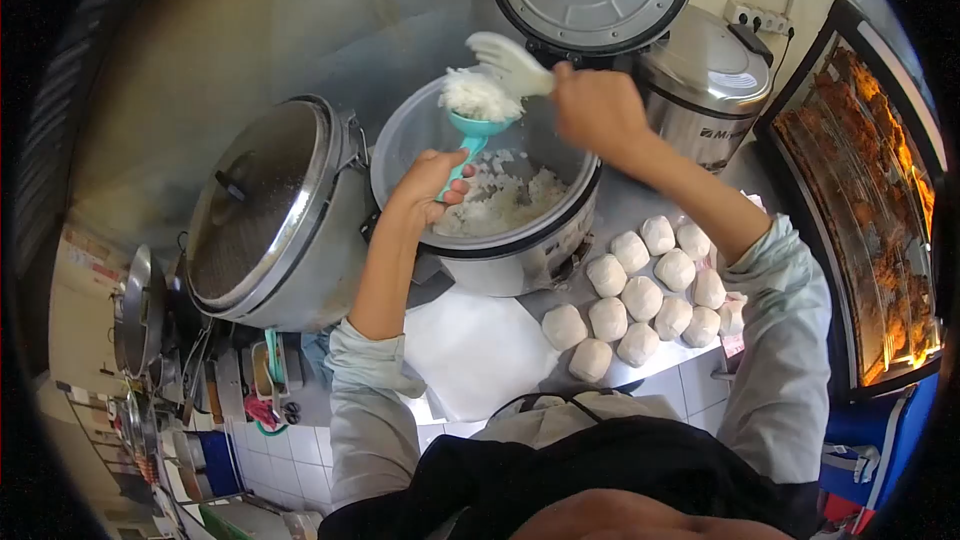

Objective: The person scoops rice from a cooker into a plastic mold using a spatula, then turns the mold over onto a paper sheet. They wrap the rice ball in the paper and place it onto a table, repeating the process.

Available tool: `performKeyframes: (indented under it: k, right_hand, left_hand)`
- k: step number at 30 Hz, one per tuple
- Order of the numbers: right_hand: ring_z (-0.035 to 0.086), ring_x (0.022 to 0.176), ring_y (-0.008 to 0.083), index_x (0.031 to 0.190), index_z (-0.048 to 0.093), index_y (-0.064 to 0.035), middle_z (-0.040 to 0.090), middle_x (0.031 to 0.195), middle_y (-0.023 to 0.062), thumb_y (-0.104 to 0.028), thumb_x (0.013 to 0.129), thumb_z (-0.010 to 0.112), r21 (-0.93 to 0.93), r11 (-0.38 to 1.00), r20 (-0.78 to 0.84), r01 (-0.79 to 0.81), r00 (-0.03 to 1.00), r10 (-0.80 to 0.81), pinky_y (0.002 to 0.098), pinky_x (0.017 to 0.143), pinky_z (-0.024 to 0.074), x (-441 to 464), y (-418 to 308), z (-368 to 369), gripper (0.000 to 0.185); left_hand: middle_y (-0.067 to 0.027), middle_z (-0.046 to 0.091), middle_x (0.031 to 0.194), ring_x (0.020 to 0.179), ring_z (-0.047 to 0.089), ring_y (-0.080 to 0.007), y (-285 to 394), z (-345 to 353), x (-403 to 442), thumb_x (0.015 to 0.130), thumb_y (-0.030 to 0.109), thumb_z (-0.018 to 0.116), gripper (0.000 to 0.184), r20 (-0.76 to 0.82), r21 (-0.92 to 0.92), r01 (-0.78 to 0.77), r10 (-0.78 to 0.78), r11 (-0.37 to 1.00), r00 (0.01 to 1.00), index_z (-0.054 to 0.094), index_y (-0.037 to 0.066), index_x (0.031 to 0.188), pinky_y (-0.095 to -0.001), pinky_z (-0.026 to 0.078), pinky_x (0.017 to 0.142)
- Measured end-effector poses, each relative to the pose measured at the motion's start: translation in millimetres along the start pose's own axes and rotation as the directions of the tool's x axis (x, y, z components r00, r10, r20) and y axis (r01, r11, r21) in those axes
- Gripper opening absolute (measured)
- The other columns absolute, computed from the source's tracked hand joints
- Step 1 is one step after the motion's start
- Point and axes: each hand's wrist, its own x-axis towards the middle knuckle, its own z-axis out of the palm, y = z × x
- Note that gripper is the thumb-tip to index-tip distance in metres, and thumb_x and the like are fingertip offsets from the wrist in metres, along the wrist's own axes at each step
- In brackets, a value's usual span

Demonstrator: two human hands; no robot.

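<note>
Rice (476, 96) tops the scoop (482, 127) beyond left grip (432, 181), curled round its handle (471, 148); right grip (602, 112) apparently clasps paddle (510, 62).

Brand I can read: "Mi", its further letters unclear to me, in dark lettering (719, 134) on the closed steel rice cooker (690, 105) | front of the open rice cooker (485, 273) before me: marks too small to read | wall sheet (85, 252), far left: illegible
</note>
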Motion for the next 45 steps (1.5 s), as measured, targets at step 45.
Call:
performKeyframes:
  k: [45]
  right_hand:
    - [0.059, 0.085, 0.0427, 0.092, 0.056, 0.0063, 0.061, 0.082, 0.0268, -0.041, 0.094, 0.031, 0.562, 0.81, 0.241, -0.168, 0.97, 0.034, 0.0467, 0.077, 0.0473, 17, -7, 35, 0.053]
  left_hand:
    - [0.0013, 0.044, 0.069, 0.041, 0.036, -0.0028, -21, -26, -43, 0.092, 0.02, 0.05, 0.02, -0.007, 0.078, -0.181, 0.182, 0.98, 0.983, 0.05, 0.002, 0.099, -0.0178, 0.024, 0.03]
